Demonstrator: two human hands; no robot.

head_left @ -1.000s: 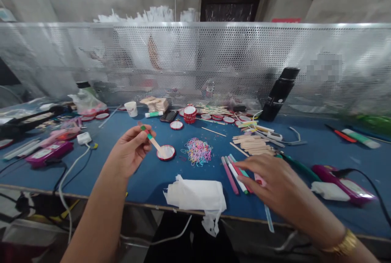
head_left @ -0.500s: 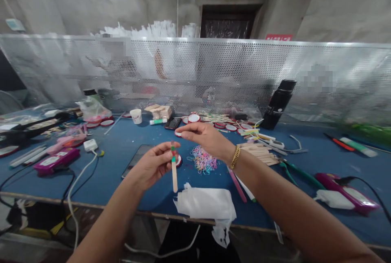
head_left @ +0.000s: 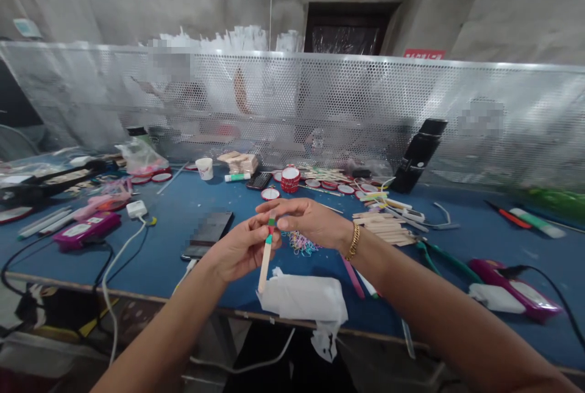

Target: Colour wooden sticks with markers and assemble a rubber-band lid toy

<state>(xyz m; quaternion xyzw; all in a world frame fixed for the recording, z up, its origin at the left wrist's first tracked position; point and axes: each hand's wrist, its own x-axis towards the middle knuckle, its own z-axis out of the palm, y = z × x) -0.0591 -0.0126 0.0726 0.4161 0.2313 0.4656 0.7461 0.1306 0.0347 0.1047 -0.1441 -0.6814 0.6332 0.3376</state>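
Observation:
Over the blue table, my left hand (head_left: pixel 244 240) pinches a flat wooden craft stick (head_left: pixel 265 262) with green, red and teal bands near its upper end. The bare end of the stick points down towards me. My right hand (head_left: pixel 306 219), a gold bracelet at its wrist, has its thumb and fingers around the banded end, touching or very close to my left fingers. Its fingertips are partly hidden. Beneath my right hand lies a pile of small coloured rubber bands (head_left: pixel 302 244). A round white disc with a red rim (head_left: pixel 270 194) lies just beyond my fingers.
White crumpled wrapping (head_left: pixel 304 298) lies at the front edge. A phone (head_left: pixel 210 231) is to the left, wooden sticks (head_left: pixel 386 228) and green-handled pliers (head_left: pixel 452 262) to the right. A stack of red-rimmed discs (head_left: pixel 290 180) and a black bottle (head_left: pixel 418 155) stand at the back.
My right hand has come back from the red-rimmed disc, which now lies free, to the upper end of the craft stick. My left hand with the stick has shifted slightly right.

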